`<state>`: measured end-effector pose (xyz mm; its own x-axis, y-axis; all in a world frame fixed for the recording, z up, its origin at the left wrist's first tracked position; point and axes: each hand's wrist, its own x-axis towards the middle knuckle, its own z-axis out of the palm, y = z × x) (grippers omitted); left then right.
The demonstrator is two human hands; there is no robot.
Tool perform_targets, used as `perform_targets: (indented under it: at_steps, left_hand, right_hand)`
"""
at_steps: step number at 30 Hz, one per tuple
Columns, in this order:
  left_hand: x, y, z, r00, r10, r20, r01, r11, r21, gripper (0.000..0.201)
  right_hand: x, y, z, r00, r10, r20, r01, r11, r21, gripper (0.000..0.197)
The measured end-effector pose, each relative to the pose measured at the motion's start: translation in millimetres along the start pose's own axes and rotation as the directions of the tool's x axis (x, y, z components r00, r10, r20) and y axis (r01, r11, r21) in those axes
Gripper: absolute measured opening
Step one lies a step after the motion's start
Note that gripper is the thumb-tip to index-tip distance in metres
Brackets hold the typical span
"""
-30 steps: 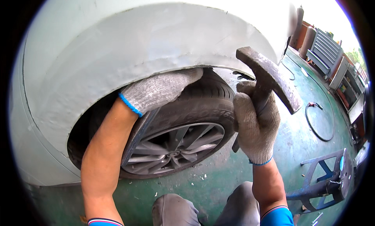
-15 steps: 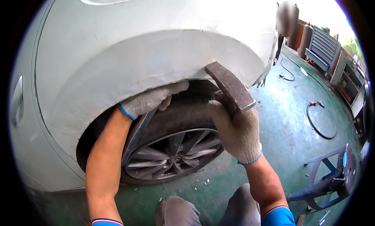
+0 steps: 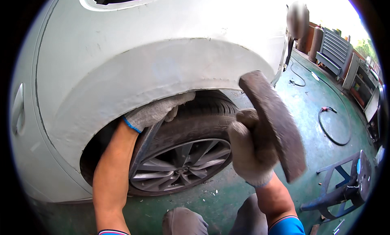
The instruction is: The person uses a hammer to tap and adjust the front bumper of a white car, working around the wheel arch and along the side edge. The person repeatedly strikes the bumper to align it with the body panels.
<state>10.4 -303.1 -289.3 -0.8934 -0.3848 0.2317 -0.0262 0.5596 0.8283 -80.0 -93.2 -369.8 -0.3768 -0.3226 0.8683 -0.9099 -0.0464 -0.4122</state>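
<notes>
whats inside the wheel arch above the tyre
The gloved left hand reaches up inside the wheel arch, over the tyre. Its fingertips and whatever they touch are hidden behind the arch lip.

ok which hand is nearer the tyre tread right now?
Left. The left hand is tucked inside the wheel arch, resting right above the tyre tread. The right hand holds the flat metal tool out in front of the wheel, clear of it.
</notes>
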Motion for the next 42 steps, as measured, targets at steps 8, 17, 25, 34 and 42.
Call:
perform_targets:
  at_steps: [8,17,25,34,42]
  left_hand:
    - [-2.9,2.0,-0.6,1.0,-0.001,-0.008,0.001,1.0,-0.02,0.031]
    - [-4.4,4.6,-1.6,0.999,-0.049,-0.013,0.049,0.999,0.006,0.019]
    - [-5.4,0.0,1.9,0.999,-0.034,-0.024,0.032,0.996,-0.082,0.029]
    - [-8.7,-8.7,-5.0,0.998,-0.04,-0.05,0.037,0.997,-0.067,0.031]
    - [-13.2,-6.8,-5.8,0.998,-0.027,-0.06,0.025,0.999,-0.026,0.032]
  right_hand:
    - [-1.6,-1.1,-3.1,0.998,0.014,-0.062,-0.007,0.995,0.101,0.056]
    - [-2.0,4.5,6.2,0.999,0.049,-0.024,-0.047,0.995,0.092,0.047]
    - [2.6,-4.2,3.3,0.99,0.133,-0.038,-0.126,0.982,0.139,0.032]
    - [6.5,-7.5,7.9,0.989,0.148,0.02,-0.15,0.981,0.119,0.038]
    - [13.5,-1.6,16.5,0.998,0.053,0.021,-0.055,0.992,0.11,0.033]
